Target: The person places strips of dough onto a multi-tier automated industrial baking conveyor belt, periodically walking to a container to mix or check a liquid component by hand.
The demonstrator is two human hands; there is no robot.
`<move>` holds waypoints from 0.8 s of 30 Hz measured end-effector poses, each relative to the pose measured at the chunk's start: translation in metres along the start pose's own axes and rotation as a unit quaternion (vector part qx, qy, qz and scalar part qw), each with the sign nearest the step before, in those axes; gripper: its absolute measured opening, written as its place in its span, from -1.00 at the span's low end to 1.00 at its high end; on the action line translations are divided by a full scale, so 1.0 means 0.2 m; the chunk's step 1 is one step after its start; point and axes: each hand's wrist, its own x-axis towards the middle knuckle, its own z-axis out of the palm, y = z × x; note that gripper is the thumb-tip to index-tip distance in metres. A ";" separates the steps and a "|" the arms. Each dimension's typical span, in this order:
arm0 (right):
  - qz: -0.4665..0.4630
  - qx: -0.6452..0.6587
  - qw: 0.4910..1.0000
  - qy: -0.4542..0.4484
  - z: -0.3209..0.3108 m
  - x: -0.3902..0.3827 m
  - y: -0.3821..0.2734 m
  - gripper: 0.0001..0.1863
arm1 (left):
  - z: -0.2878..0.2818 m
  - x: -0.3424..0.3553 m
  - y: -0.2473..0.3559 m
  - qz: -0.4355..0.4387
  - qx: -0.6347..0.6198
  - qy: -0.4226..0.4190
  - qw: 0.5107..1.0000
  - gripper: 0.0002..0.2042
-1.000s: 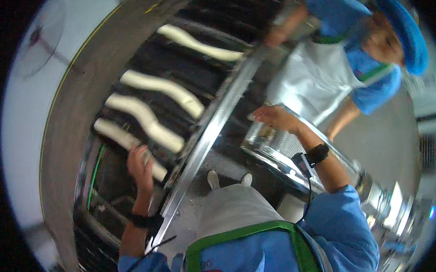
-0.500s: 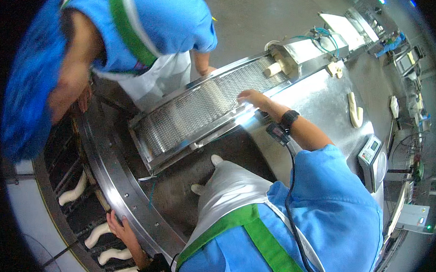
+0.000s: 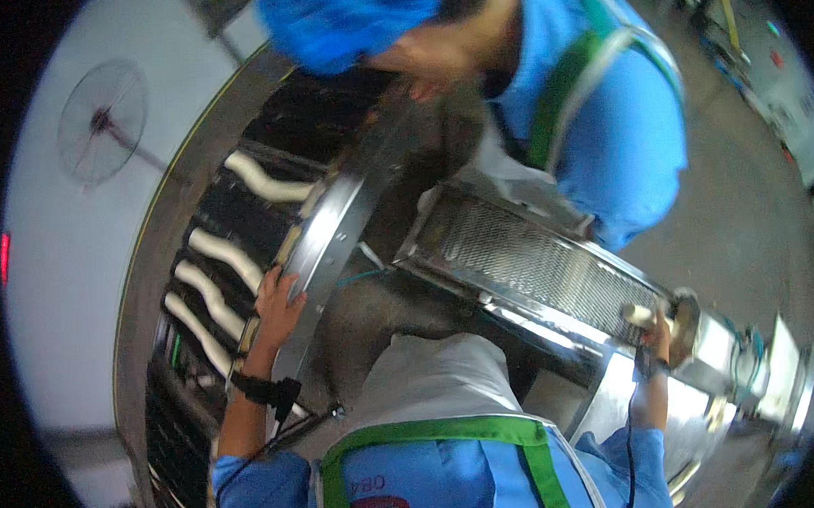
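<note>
My left hand rests at the inner rim of the curved black conveyor, fingers apart, beside the end of a pale dough strip. Several similar wavy strips lie across the black slats around it. On the right, my right hand is at the machine end of the mesh belt. It is next to a short, thick dough piece at the machine's outlet. Blur hides whether its fingers touch or grip that piece.
A co-worker in a blue shirt leans over the far side, a hand near the conveyor's rim. The steel machine stands at the right, beside a metal table. A round fan is at the upper left.
My view has swung left. My right hand has gone from the mesh belt's side edge to the dough piece by the outlet. My left hand stays at the conveyor's rim.
</note>
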 end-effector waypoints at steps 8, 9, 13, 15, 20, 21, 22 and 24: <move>-0.060 0.072 0.995 -0.018 0.02 -0.11 0.08 -0.65 | 0.04 -0.21 -0.29 -0.087 -0.010 0.043 0.995 -0.65; -0.072 0.042 0.996 -0.014 0.03 -0.18 0.06 -0.64 | 0.05 -0.18 -0.32 -0.107 0.002 0.037 0.994 -0.64; -0.118 -0.070 0.991 -0.002 0.04 -0.50 -0.10 -0.64 | 0.15 -0.09 -0.46 -0.098 0.019 0.045 0.994 -0.63; -0.128 -0.095 0.987 -0.008 0.08 -0.70 -0.18 -0.63 | 0.15 -0.07 -0.53 -0.065 0.031 0.064 0.995 -0.62; -0.153 -0.077 0.985 -0.030 0.20 -1.31 -0.53 -0.62 | 0.18 0.08 -0.61 0.023 -0.014 0.077 0.997 -0.59; -0.162 -0.068 0.984 -0.037 0.25 -1.41 -0.61 -0.62 | 0.19 0.13 -0.60 0.039 -0.014 0.065 0.997 -0.60; -0.172 -0.058 0.982 -0.047 0.31 -1.50 -0.68 -0.62 | 0.20 0.15 -0.61 0.052 -0.027 0.056 0.997 -0.62; -0.206 -0.044 0.975 -0.074 0.45 -1.66 -0.83 -0.61 | 0.17 0.15 -0.62 0.016 -0.012 -0.011 1.000 -0.64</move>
